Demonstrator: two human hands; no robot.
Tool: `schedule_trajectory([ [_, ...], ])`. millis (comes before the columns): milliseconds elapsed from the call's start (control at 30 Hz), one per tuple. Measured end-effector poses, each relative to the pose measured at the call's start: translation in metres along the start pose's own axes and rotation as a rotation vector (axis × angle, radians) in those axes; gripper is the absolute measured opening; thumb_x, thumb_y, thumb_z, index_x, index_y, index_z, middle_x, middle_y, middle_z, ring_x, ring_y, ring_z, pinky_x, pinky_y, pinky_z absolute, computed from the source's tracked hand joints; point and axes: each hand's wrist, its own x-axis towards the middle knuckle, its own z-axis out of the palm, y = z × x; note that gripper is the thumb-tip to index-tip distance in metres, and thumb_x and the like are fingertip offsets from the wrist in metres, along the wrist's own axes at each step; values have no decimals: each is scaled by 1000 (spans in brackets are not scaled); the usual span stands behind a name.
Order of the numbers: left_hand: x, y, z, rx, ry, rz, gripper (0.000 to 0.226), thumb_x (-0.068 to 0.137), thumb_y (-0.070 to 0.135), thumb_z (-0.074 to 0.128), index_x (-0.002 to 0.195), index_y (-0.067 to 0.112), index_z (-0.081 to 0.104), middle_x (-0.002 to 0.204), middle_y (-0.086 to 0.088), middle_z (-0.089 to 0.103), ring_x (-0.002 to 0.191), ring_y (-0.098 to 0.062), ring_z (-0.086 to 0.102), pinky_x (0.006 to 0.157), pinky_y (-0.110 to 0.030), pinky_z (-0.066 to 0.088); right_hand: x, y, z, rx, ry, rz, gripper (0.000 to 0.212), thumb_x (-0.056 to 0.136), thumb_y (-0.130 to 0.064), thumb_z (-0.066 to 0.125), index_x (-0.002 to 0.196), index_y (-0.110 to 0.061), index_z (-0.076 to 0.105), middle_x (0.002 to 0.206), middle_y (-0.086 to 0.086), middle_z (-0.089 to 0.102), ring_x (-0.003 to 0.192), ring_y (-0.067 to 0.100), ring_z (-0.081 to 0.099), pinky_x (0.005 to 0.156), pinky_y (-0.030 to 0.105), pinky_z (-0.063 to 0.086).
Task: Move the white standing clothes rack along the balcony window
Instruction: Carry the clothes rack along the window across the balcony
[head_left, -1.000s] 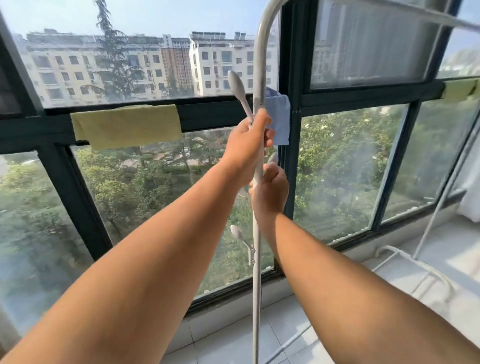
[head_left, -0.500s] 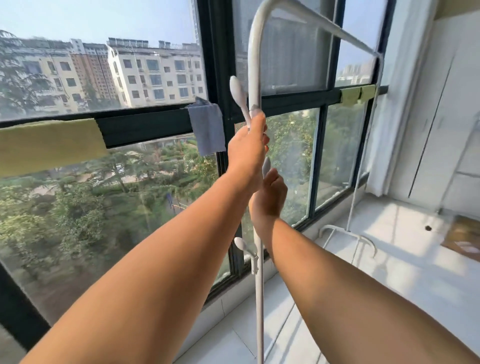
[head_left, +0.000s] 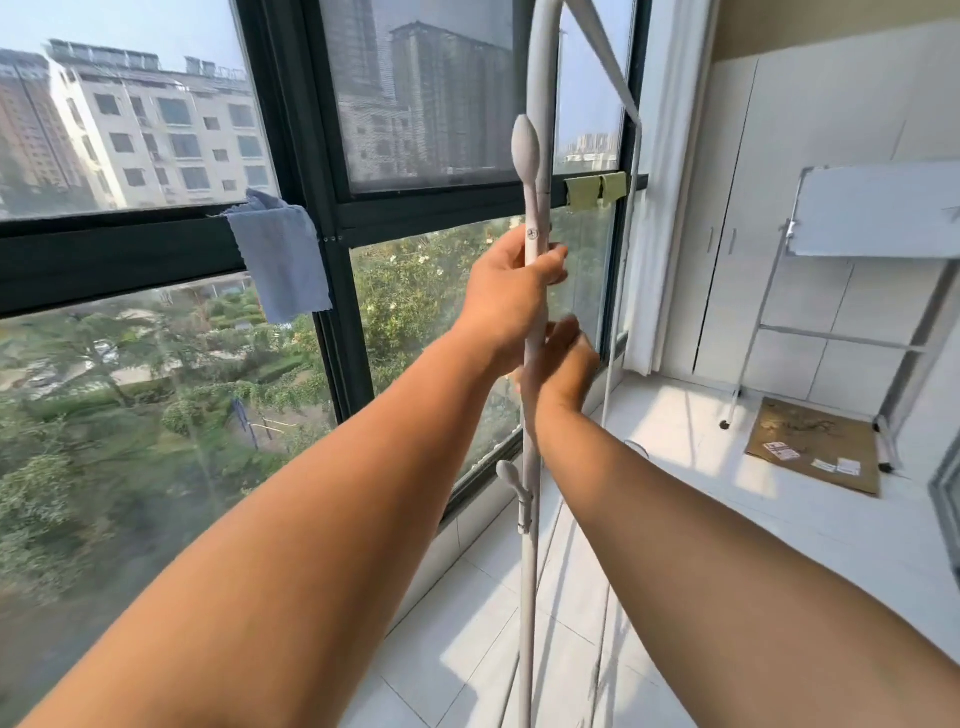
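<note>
The white standing clothes rack (head_left: 529, 545) stands close to the balcony window (head_left: 426, 93), its near upright pole running from the floor up past the top of the view. My left hand (head_left: 511, 291) is wrapped around this pole just below a rounded peg. My right hand (head_left: 563, 364) grips the same pole directly beneath the left one. The rack's top bar slants away to the far upright (head_left: 621, 312) near the curtain. A second peg sticks out lower on the pole. The rack's feet are hidden by my arms.
A blue cloth (head_left: 283, 260) hangs on the dark window frame, and green cloths (head_left: 595, 189) hang further right. A white curtain (head_left: 657, 234) and white cabinets (head_left: 810, 208) close the far end. A folding metal stand (head_left: 852, 291) and cardboard (head_left: 815, 444) occupy the tiled floor at the right.
The view has swung right along the window; the yellow cloth has left the view and the cabinets, stand and cardboard have appeared. Both hands keep their grip on the pole.
</note>
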Motion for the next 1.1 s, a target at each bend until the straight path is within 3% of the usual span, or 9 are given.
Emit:
schedule_trajectory([
  [133, 13, -6, 16, 142, -110, 48, 18, 86, 0, 58, 95, 15, 61, 86, -4, 61, 83, -20, 58, 75, -34, 50, 26, 5, -20, 276, 58, 203, 39, 94, -22, 28, 59, -20, 46, 47, 1, 57, 42, 20, 47, 41, 16, 26],
  [233, 18, -13, 32, 253, -169, 85, 23, 85, 4, 62, 106, 14, 60, 77, -3, 60, 75, -23, 60, 78, -44, 57, 35, 7, -42, 391, 59, 217, 42, 97, -28, 30, 61, -20, 50, 52, 6, 61, 36, 15, 52, 39, 16, 31],
  [333, 23, -18, 53, 275, -203, 55, 28, 85, 9, 65, 111, 14, 59, 71, 0, 59, 71, -22, 61, 82, -52, 58, 47, 12, -63, 124, 93, 60, 48, 99, -34, 28, 60, -21, 53, 54, 7, 62, 35, 13, 55, 35, 17, 43],
  [400, 28, -20, 66, 286, -221, 54, 27, 85, 11, 65, 111, 15, 60, 70, 2, 59, 71, -21, 61, 82, -49, 58, 53, 12, -74, -17, 98, -22, 51, 98, -37, 26, 59, -22, 55, 55, 5, 64, 46, 20, 62, 52, 29, 54],
  [467, 32, -22, 76, 295, -234, 55, 24, 85, 12, 65, 109, 18, 60, 70, 3, 60, 73, -22, 63, 81, -45, 58, 58, 14, -83, -152, 78, -63, 49, 97, -39, 26, 67, -20, 59, 62, 4, 66, 59, 26, 67, 67, 39, 55],
  [633, 43, -28, 97, 262, -233, 24, 34, 85, 12, 66, 119, 14, 59, 74, -4, 62, 74, -23, 62, 85, -55, 56, 73, 23, -106, -415, -34, -169, 24, 95, -27, 32, 92, -21, 55, 88, 5, 72, 84, 28, 68, 81, 43, 52],
  [800, 54, -36, 110, 243, -286, 12, 34, 86, 15, 65, 118, 8, 56, 90, -21, 58, 84, -27, 57, 89, -63, 49, 88, 25, -119, -575, -65, -176, 27, 95, -33, 31, 87, -20, 53, 90, 11, 70, 83, 34, 65, 80, 46, 52],
  [933, 67, -43, 118, 198, -310, -42, 58, 86, 18, 66, 138, 9, 43, 128, -32, 56, 117, -39, 58, 100, -54, 47, 101, 26, -119, -611, -35, -166, 37, 94, -44, 28, 84, -20, 55, 87, 12, 70, 83, 35, 64, 78, 46, 52],
  [1100, 88, -53, 127, 189, -364, -38, 60, 86, 18, 65, 139, 6, 40, 125, -37, 54, 123, -46, 51, 102, -56, 44, 121, 32, -118, -643, 8, -187, 39, 95, -46, 27, 96, -19, 56, 86, 10, 69, 81, 32, 65, 74, 43, 53],
])
